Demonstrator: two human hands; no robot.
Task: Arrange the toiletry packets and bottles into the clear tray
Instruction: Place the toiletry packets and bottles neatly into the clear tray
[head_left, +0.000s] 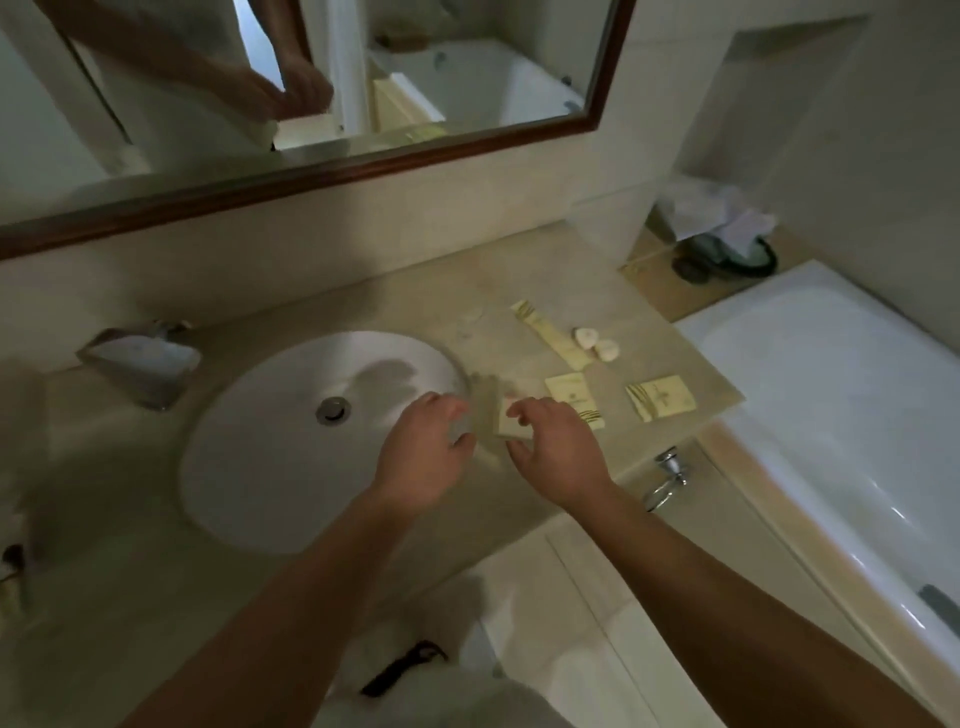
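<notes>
— Two hands on what?
— My right hand (561, 452) pinches a cream packet (513, 425) between thumb and forefinger. Just left of that pinch my left hand (421, 452) curls at the blurred clear tray (485, 400); whether it grips, I cannot tell. Loose packets (660, 396) lie beyond my right fingers.

Bare forearms (291, 597), white shirt (467, 701)

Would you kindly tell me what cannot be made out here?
Head view:
clear tray: see-through and motion-blurred, outline and contents uncertain.
packet: partly covered by the right hand; grip unclear.
two small white items: too small to identify.
left hand: fingertips blurred.
</notes>
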